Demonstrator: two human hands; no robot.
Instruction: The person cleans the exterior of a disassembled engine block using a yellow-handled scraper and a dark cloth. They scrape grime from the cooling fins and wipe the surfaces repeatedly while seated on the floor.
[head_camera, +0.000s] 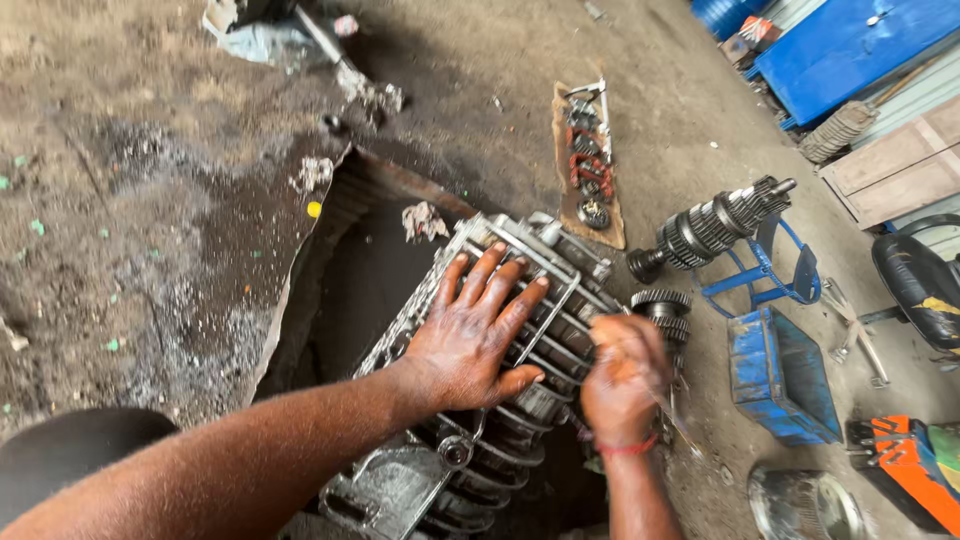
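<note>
A greasy ribbed metal gearbox housing (520, 250) lies on the dirt floor in the middle of the view. My left hand (470, 335) rests flat on its top, fingers spread, pressing on the ribs. At the housing's right edge my right hand (622, 375) is blurred and closed into a fist, against a gear cluster (665, 308); whether it grips a tool or part I cannot tell. A red band circles my right wrist.
A gear shaft (715, 225) rests on a blue stand (765, 275). A blue metal box (780, 375) sits to the right. Small parts lie on a cardboard strip (588, 160). A dark oily sheet (330, 260) lies under the housing. Rags, wrenches (855, 335) and an orange object (905, 465) are around.
</note>
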